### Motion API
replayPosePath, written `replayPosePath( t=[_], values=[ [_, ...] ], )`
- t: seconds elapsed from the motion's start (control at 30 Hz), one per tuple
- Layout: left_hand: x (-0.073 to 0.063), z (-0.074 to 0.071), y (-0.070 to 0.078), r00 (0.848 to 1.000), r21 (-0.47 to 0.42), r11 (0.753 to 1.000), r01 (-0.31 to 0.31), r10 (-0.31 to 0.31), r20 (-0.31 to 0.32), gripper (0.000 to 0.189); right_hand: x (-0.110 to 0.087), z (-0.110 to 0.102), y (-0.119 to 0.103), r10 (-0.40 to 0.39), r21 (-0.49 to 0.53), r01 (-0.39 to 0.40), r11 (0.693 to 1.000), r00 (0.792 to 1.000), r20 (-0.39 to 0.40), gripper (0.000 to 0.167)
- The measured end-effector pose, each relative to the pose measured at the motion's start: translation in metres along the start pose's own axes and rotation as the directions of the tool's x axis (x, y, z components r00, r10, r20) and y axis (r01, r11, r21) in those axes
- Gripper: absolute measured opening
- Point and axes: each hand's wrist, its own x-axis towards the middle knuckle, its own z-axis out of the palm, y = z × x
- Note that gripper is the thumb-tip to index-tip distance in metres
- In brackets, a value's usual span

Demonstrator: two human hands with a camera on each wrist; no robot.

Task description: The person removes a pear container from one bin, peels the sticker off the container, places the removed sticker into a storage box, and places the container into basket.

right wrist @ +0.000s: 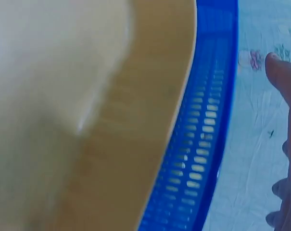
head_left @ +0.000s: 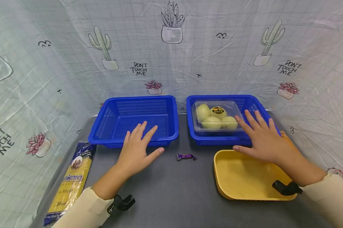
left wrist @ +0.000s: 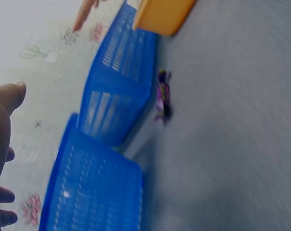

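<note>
My left hand [head_left: 135, 153] hovers with spread fingers before the front rim of the left blue basket [head_left: 143, 118], holding nothing. My right hand [head_left: 264, 139], fingers also spread, is over the back of a yellow tray [head_left: 245, 177], its fingertips overlapping the right blue basket [head_left: 198, 138] in the head view. Inside that basket sits a clear plastic box [head_left: 234, 109] of several pale green round fruits [head_left: 203, 112], with a black and gold label. A small candy in a purple wrapper [head_left: 186, 156] lies on the table between the hands; the left wrist view shows the candy [left wrist: 163, 96] too.
At the far left lies a long yellow and blue pasta packet [head_left: 71, 180], beside the left forearm. A fabric backdrop [head_left: 200, 57] printed with cacti encloses the grey table [head_left: 174, 196] at the back and sides. Both wrists wear black camera straps [head_left: 120, 202].
</note>
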Motion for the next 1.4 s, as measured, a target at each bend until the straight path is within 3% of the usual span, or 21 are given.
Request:
replayPosePath(
  t=[0.17, 0.43, 0.67, 0.77, 0.97, 1.1, 1.2, 1.4],
  values=[
    [0.015, 0.001, 0.019, 0.998, -0.065, 0.997, -0.044, 0.040, -0.058, 0.079, 0.010, -0.005, 0.017, -0.026, 0.076, 0.027, 0.997, 1.000, -0.007, 0.106],
    [0.039, 0.005, 0.055, 0.995, -0.223, 0.973, -0.062, 0.044, -0.085, 0.068, 0.034, -0.009, 0.040, -0.035, 0.224, 0.043, 0.974, 0.999, -0.040, 0.093],
    [0.058, 0.018, 0.083, 0.993, -0.391, 0.916, -0.088, 0.049, -0.108, 0.063, 0.052, -0.013, 0.055, 0.008, 0.341, -0.008, 0.940, 1.000, 0.003, 0.086],
    [0.066, 0.024, 0.091, 0.992, -0.449, 0.888, -0.098, 0.053, -0.111, 0.061, 0.057, -0.014, 0.063, 0.018, 0.412, -0.036, 0.910, 0.999, 0.046, 0.083],
    [0.079, 0.037, 0.108, 0.998, -0.558, 0.827, -0.065, 0.040, -0.056, 0.059, 0.067, -0.014, 0.082, 0.029, 0.520, -0.072, 0.851, 0.996, 0.090, 0.078],
    [0.084, 0.049, 0.119, 1.000, -0.628, 0.778, -0.018, 0.004, -0.023, 0.058, 0.078, -0.015, 0.094, 0.056, 0.554, -0.115, 0.824, 0.991, 0.123, 0.078],
    [0.087, 0.061, 0.126, 0.998, -0.656, 0.754, 0.026, -0.054, -0.022, 0.057, 0.086, -0.015, 0.101, 0.069, 0.582, -0.147, 0.800, 0.986, 0.154, 0.077],
    [0.092, 0.089, 0.135, 0.978, -0.705, 0.700, 0.113, -0.202, -0.044, 0.056, 0.099, -0.007, 0.106, 0.096, 0.611, -0.202, 0.766, 0.975, 0.202, 0.079]
  ],
)
